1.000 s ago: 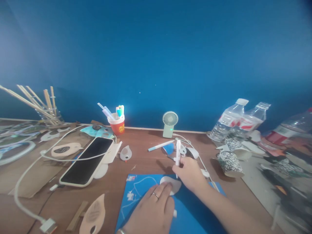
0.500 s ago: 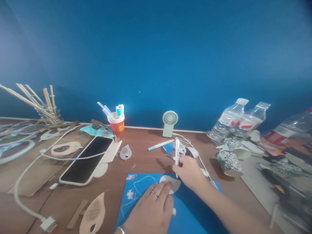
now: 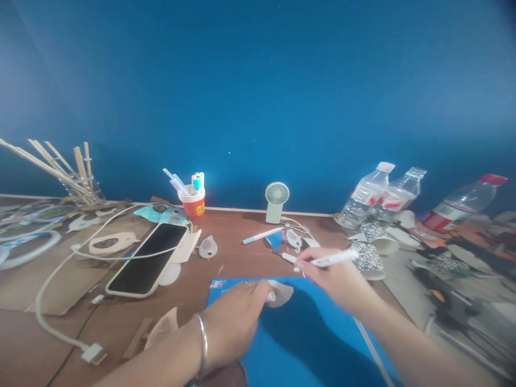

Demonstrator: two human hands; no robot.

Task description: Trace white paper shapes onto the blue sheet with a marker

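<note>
My left hand (image 3: 236, 317), with a bangle on the wrist and a ring on one finger, pinches a small white cut-out shape (image 3: 281, 293) lying on a blue sheet (image 3: 314, 333) at the near edge of the desk. My right hand (image 3: 342, 279) holds a white marker (image 3: 328, 260) that lies almost level, its tip pointing left above the sheet and away from the cut-out.
A phone (image 3: 147, 259) on a white cable lies left of the sheet. Further back are a red cup of pens (image 3: 194, 202), a small desk fan (image 3: 276, 201), a loose pen (image 3: 262, 235), patterned paper cups (image 3: 365, 257) and plastic bottles (image 3: 365, 194). Cut-outs and sticks (image 3: 48, 166) crowd the left.
My right hand has lifted off the cut-out and tipped the marker from upright to nearly level. My left hand has turned from flat on the sheet to pinching the cut-out's edge.
</note>
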